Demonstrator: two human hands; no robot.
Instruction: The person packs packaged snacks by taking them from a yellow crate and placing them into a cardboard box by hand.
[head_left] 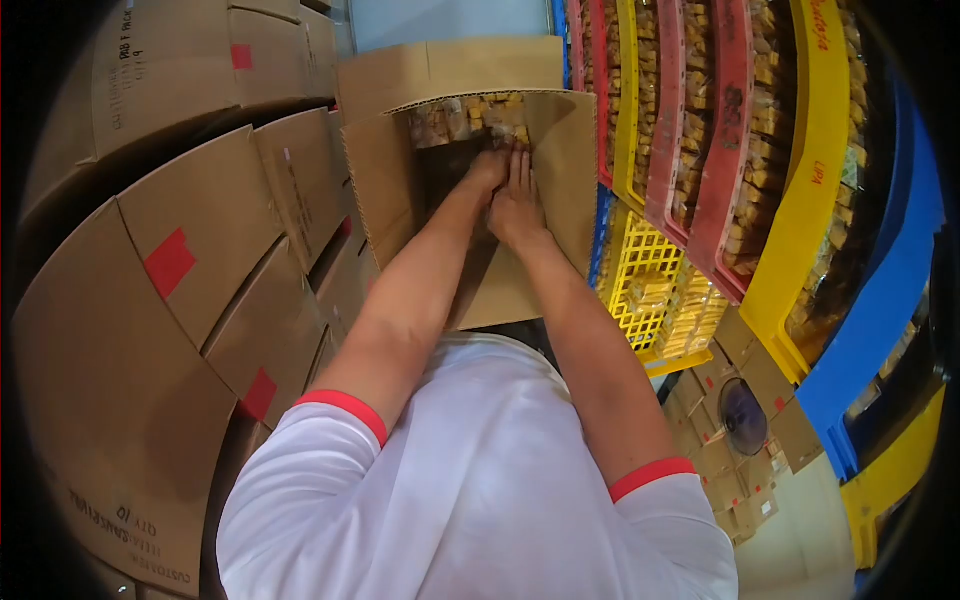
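An open cardboard box stands in front of me with its flaps spread. Both of my hands reach down into it. Small clear-wrapped packs of yellow-brown pieces lie in rows along its far inner side. My right hand has its fingers stretched out side by side, with the tips against the near edge of the packs. Close beside it, my left hand is also at the packs. Its fingertips are hidden, so I cannot make out whether they grip a pack.
Stacked cardboard boxes with red tape line my left side. On the right rise stacked red, yellow and blue crates filled with wrapped packs. A yellow mesh crate sits beside the box. Further down are a round fan and more cartons.
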